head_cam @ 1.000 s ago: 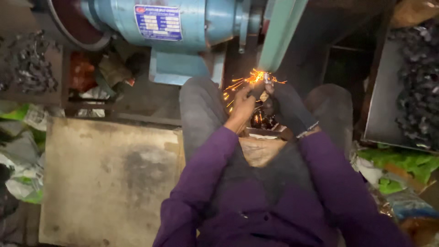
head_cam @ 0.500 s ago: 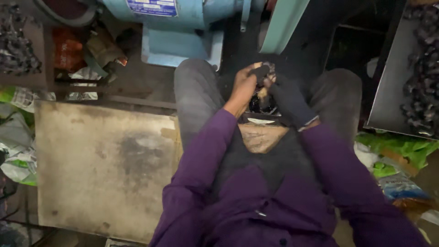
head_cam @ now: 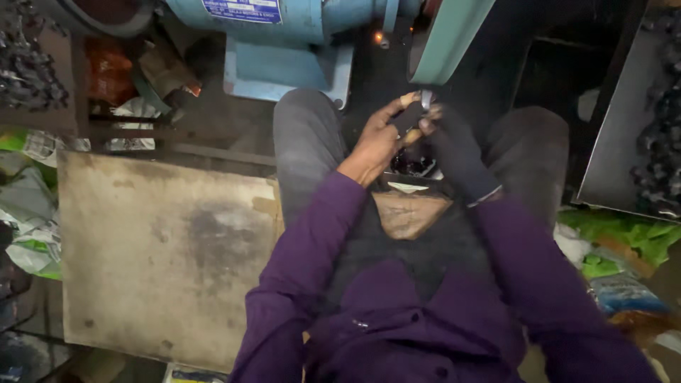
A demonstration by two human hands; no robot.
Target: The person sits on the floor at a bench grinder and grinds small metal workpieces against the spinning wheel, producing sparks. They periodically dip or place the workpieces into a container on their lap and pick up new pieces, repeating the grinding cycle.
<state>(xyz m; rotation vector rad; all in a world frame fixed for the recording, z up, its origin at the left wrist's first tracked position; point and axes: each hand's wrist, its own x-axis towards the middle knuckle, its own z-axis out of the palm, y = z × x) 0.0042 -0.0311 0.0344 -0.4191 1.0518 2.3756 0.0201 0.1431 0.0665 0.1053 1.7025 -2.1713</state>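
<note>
the person is sitting low, purple sleeves reaching forward over the lap, and both hands are meeting just above the knees. the left hand (head_cam: 376, 142) is bare, its fingers curling round and pinching a small dark metal piece (head_cam: 410, 117) from the left side. the right hand (head_cam: 454, 152) is wearing a dark glove and is closing on the same piece from the right, so the two hands are pressing together around it. the piece is sitting between the fingertips, just below the lower edge of the green guard (head_cam: 447, 39).

it looks small, stiff and light, probably hard-edged metal, so it is likely to slip unless it is being gripped firmly at its ends, with fingertips kept off the tip that points up at the guard.

just under the hands a small heap of dark pieces (head_cam: 411, 164) is lying on the lap; their number cannot be told. to the left one worn board (head_cam: 163, 248) is lying flat. further off one blue bench grinder (head_cam: 284, 35) is standing, and one grey tray (head_cam: 624, 135) of dark parts is sitting at the right edge.
</note>
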